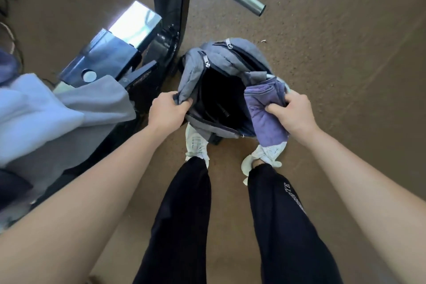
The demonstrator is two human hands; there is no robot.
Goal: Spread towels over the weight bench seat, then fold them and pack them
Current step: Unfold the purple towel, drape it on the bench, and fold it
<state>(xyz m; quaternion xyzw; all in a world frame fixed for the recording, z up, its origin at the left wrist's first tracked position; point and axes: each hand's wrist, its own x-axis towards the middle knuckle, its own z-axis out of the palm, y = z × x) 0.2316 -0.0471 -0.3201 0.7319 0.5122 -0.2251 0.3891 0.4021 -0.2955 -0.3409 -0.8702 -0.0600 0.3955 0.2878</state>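
Purple towel [265, 120] tight in right hand [295, 115], backpack rim [187, 85] tight in left hand [166, 113]

The black trouser leg [285, 214] on the person's right side has pale letters running down it. The top two letters read "YR". The letters below them are too blurry to read. A black bar [143, 76] on the weight bench [171, 14] also has a line of small pale letters, but they are too small and blurry to make out.
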